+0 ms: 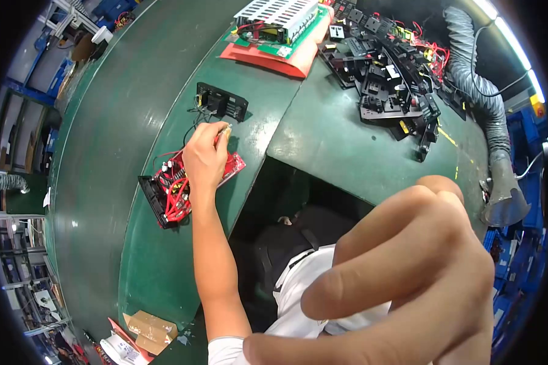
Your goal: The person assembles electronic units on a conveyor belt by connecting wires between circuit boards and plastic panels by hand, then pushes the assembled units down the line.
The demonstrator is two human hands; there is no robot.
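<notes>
My left hand [206, 155] is closed in a pinch over the green bench, with a small pale-yellow piece [227, 130] at its fingertips. Below that hand lies a red circuit board [234, 165], partly hidden by it. Bundled red wires [178, 198] and a black plastic housing [154, 202] lie beside the board. Just beyond the fingers stands a black panel [222, 101] with dark wires trailing toward the hand. My right hand [414, 274] is large and close to the camera, fingers curled, thumb apart from them. Nothing shows between them.
A metal-cased power unit [280, 18] rests on a green board and orange sheet [268, 61] at the back. A heap of black plastic parts [383, 79] covers the right rear. A grey duct hose [478, 76] hangs at right. A cardboard box [151, 331] sits lower left.
</notes>
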